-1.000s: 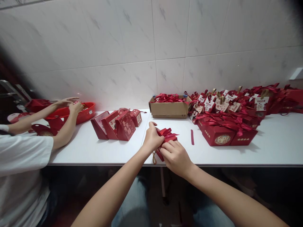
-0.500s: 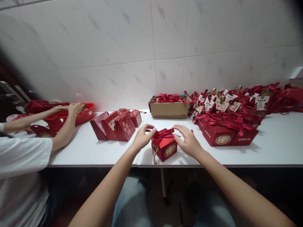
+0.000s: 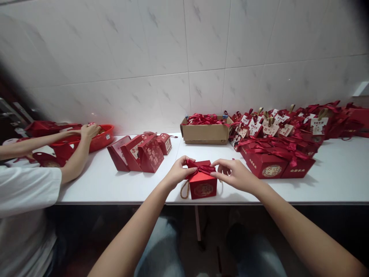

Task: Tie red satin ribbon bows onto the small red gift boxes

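Note:
A small red gift box (image 3: 203, 189) with a round gold emblem stands near the table's front edge. A dark red ribbon (image 3: 203, 169) is tied in a bow across its top. My left hand (image 3: 181, 171) pinches the bow's left loop between thumb and fingers. On the other side, my right hand (image 3: 233, 174) has thumb and fingertips closed on the ribbon's right loop. A twisted gold cord handle (image 3: 184, 190) hangs at the box's left side, and a bit of cord shows at the right.
Behind stands a cardboard box (image 3: 204, 134) of red ribbons. Finished-looking red boxes (image 3: 272, 166) with bows and tagged bags (image 3: 269, 127) crowd the right. To the left are taller red boxes (image 3: 151, 154); beyond, a co-worker's hand (image 3: 90, 131) reaches over a red basin (image 3: 100, 143).
Both hands have closed from loosely curved around the bow to pinching its loops. The gift box has turned so its emblem side faces me, slightly nearer the front edge.

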{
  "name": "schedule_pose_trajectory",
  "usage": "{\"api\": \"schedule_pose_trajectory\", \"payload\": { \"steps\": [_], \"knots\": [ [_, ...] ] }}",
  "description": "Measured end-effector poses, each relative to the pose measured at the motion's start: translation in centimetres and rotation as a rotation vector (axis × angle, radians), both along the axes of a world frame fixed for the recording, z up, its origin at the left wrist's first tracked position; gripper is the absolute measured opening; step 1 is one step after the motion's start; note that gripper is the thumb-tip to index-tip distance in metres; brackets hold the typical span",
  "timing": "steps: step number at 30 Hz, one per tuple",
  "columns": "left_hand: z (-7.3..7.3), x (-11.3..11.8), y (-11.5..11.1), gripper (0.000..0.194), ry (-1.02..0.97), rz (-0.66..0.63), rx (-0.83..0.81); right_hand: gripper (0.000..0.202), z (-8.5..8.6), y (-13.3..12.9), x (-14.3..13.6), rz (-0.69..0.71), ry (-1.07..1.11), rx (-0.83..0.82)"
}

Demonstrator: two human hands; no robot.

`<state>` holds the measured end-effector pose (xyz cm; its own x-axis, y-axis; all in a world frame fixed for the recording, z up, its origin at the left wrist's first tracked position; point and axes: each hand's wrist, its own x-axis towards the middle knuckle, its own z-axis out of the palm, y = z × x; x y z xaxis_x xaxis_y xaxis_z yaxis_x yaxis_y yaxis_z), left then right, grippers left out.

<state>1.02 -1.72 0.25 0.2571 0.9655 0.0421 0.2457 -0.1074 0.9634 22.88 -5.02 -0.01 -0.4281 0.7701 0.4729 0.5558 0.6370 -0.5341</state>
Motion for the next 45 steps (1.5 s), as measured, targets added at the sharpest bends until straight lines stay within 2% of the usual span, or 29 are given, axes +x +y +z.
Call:
{"api": "schedule_pose_trajectory", "payload": {
  "steps": [3, 8, 14, 18, 22, 26, 27, 29, 32, 42, 45],
  "knots": [
    [-0.3, -0.1, 0.1, 0.032, -0.025, -0.034, -0.002, 0.024, 0.3, 0.7, 0.0, 0.010, 0.014, -0.091],
    [-0.4, -0.4, 0.0, 0.029, -0.038, -0.075, 0.001, 0.028, -0.1, 2.1, -0.2, 0.061, 0.035, -0.232],
    [-0.1, -0.4, -0.3, 0.034, -0.042, -0.113, -0.032, 0.029, -0.2, 3.2, -0.6, -0.011, 0.272, -0.299],
    [-0.5, -0.7, -0.1, 0.034, -0.127, -0.127, -0.018, 0.032, -0.7, 4.0, -1.1, 0.029, 0.384, -0.412],
    [-0.9, -0.6, 0.1, 0.031, -0.213, -0.094, -0.026, 0.035, -1.3, 4.3, -1.5, 0.039, 0.470, -0.433],
    [-1.0, 0.1, 0.0, 0.006, -0.334, 0.005, 0.011, 0.034, -1.9, 4.4, -1.8, 0.064, 0.518, -0.446],
    [-1.0, 0.3, 0.0, 0.007, -0.336, 0.035, 0.013, 0.034, -2.1, 4.5, -1.8, 0.067, 0.522, -0.443],
    [-1.1, 0.7, -0.1, 0.020, -0.292, 0.094, 0.010, 0.033, -2.5, 4.6, -1.7, 0.068, 0.529, -0.434],
    [-1.4, 1.0, -0.2, 0.029, -0.215, 0.116, 0.043, 0.032, -2.9, 4.6, -1.5, 0.052, 0.539, -0.415],
    [-1.8, 0.8, -0.2, 0.031, -0.272, 0.077, 0.018, 0.035, -3.3, 4.4, -1.4, 0.003, 0.496, -0.367],
    [-2.0, 0.6, -0.1, 0.031, -0.284, 0.063, 0.035, 0.038, -3.9, 4.5, -1.3, -0.013, 0.480, -0.358]
  ]
}}
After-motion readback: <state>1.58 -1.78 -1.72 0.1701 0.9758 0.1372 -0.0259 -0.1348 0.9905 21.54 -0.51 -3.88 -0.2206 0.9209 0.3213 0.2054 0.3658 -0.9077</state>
